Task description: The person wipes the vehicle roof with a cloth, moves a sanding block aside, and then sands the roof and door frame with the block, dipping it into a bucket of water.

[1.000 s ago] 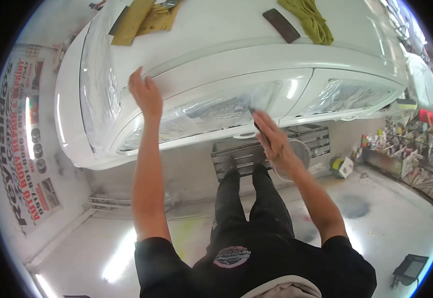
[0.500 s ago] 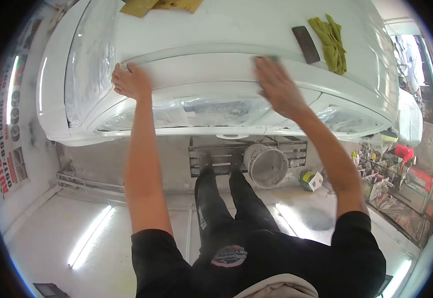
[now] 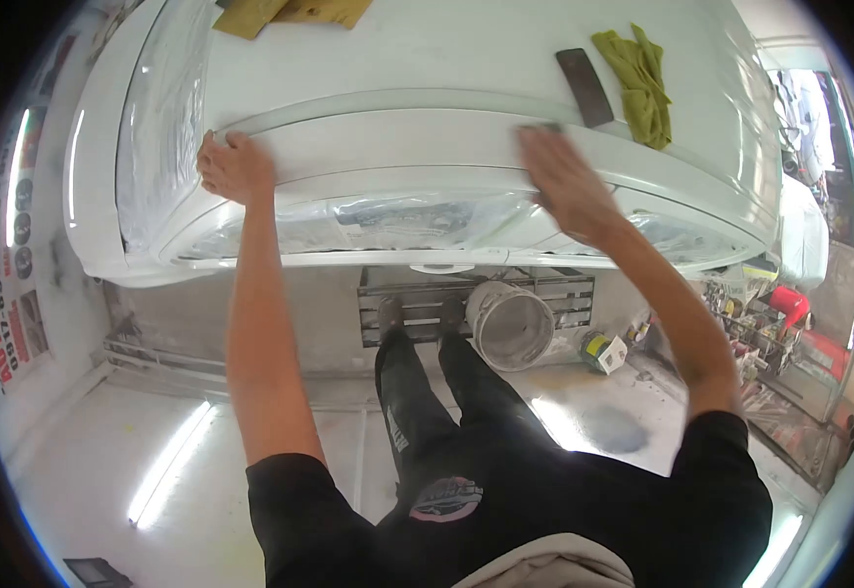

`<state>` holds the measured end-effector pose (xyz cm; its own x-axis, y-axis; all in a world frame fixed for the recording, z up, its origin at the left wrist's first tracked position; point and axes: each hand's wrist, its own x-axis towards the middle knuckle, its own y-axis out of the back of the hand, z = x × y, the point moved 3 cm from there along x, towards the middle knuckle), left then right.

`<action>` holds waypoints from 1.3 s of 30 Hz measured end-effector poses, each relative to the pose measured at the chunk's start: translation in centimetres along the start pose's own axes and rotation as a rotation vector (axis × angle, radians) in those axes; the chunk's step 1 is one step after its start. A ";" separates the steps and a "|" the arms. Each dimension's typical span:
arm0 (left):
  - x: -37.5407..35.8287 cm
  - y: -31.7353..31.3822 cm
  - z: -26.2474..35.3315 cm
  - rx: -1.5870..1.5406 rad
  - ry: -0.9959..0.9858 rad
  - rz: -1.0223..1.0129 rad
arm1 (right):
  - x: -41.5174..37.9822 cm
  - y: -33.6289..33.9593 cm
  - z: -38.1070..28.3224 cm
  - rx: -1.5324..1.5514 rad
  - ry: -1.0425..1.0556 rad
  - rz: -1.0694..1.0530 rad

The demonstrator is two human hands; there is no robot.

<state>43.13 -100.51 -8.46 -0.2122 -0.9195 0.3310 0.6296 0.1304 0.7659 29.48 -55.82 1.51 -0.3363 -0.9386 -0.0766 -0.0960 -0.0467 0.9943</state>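
Note:
A white car (image 3: 388, 59) stands before me, its glass covered with clear plastic film (image 3: 167, 118). At the roof's front corner my left hand (image 3: 238, 169) is closed, its fingers bent over the roof edge (image 3: 378, 132) beside the filmed windshield. Farther right along that edge lies my right hand (image 3: 566, 181), blurred at the fingers and pressed down on the panel. A small dark edge shows past its fingertips; I cannot tell what it is. Close by on the roof are a dark sanding block (image 3: 584, 86) and a yellow-green cloth (image 3: 647, 88).
Tan sandpaper sheets (image 3: 321, 10) lie on the roof's far part. Below the car, a bucket (image 3: 512, 326) stands by my feet on a slatted platform (image 3: 572, 294). A can (image 3: 598, 348) sits on the floor, and a cluttered rack (image 3: 770, 343) with a red item is at right.
My right hand has slid to the right along the roof edge, toward the sanding block. My left hand keeps its place at the corner, while the whole view has shifted slightly.

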 end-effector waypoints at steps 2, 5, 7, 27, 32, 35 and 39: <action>-0.3 0.6 0.3 -0.005 0.008 0.002 | 0.4 -0.9 -1.0 0.042 -0.012 0.062; -0.1 0.0 -0.1 -0.007 -0.041 0.021 | 7.7 -2.7 -5.4 0.098 0.065 0.230; 0.0 -0.4 -0.6 -0.007 -0.054 0.039 | 13.8 -2.4 -10.1 0.062 0.211 0.268; -0.1 -0.1 -0.3 -0.040 -0.070 0.006 | 2.9 -5.8 -3.5 -0.327 0.157 0.024; -0.4 -0.6 -0.5 -0.027 -0.069 -0.005 | 7.2 -7.0 -7.8 -0.298 0.092 -0.003; 0.3 -0.3 -0.6 -0.009 -0.078 0.010 | 13.1 -8.5 -13.2 -0.345 0.278 0.349; 0.0 -0.3 -0.6 0.008 -0.098 -0.017 | 8.5 -5.6 -10.2 -0.463 0.168 -0.024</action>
<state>43.37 -100.78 -9.02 -0.2949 -0.8809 0.3702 0.6197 0.1186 0.7758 36.75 -67.07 -3.97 -0.1798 -0.9758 -0.1243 0.3379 -0.1800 0.9238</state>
